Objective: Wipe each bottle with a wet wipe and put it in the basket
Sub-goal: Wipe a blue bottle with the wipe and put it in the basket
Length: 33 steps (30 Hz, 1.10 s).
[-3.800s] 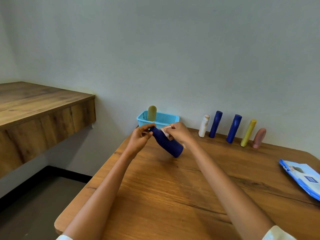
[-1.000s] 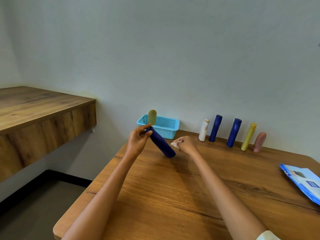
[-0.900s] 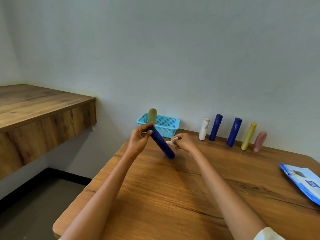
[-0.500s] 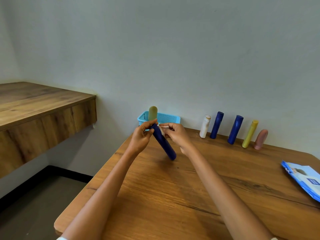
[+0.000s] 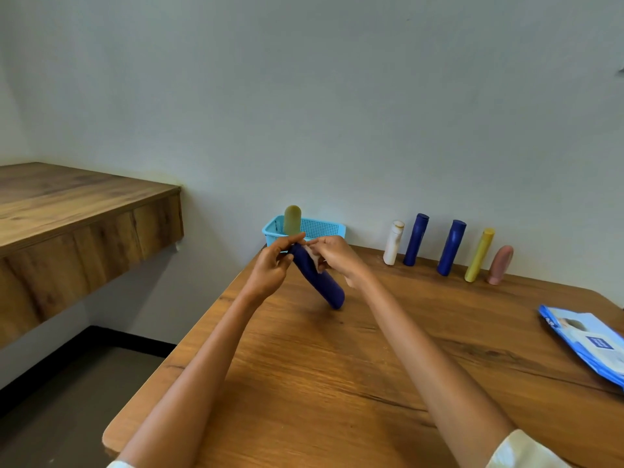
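Note:
My left hand [image 5: 271,265] grips the upper end of a dark blue bottle [image 5: 324,285], which tilts down to the right with its lower end near the table. My right hand [image 5: 332,253] presses a crumpled white wet wipe [image 5: 312,256] against the bottle's upper part. Just behind my hands sits the light blue basket [image 5: 324,228] with an olive bottle [image 5: 292,219] standing in it. Along the wall to the right stand a white bottle [image 5: 393,243], two dark blue bottles [image 5: 416,239] [image 5: 451,248], a yellow bottle [image 5: 479,255] and a pink bottle [image 5: 500,265].
A blue pack of wet wipes [image 5: 587,342] lies at the right edge of the wooden table [image 5: 337,383]. A second wooden counter [image 5: 77,211] stands to the left across a gap of dark floor. The wall runs close behind the basket and bottles.
My right hand went down to the bottle's lower end with the wipe, then came back up to its upper part. My left hand kept its grip on the tilted bottle.

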{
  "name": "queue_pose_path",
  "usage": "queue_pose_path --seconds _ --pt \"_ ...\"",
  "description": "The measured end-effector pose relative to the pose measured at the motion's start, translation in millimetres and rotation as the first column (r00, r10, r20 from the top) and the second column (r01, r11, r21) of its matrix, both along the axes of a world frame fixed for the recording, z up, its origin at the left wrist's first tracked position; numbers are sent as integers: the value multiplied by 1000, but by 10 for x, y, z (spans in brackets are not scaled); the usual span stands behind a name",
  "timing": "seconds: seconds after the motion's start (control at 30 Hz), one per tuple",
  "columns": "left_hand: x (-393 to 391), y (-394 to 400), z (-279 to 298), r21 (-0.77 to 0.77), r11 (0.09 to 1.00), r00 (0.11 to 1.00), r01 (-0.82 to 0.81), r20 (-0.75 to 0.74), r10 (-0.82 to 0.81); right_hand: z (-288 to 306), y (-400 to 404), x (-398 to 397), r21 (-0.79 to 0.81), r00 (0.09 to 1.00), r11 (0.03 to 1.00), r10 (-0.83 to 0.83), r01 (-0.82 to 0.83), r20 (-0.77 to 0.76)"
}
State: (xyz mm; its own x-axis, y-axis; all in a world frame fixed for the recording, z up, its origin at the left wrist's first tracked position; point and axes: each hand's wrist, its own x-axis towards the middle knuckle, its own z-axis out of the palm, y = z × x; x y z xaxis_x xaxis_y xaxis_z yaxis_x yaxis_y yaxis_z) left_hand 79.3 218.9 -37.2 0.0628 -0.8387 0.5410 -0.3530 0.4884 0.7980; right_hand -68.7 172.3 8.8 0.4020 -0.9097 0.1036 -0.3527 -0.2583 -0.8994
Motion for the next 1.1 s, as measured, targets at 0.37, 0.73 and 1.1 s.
queue_pose_path --seconds 0.37,0.73,1.1 --pt "87 -106 -108 -53 988 980 -144 134 150 -526 -169 -474 189 959 947 -227 258 -171" --pt "-16 -107 -83 -149 958 960 -245 104 261 -492 -38 -378 2 938 953 -298 303 -179" --pt "-77 -33 34 -188 902 907 -388 99 410 -54 173 -6 -14 970 990 -138 143 198"
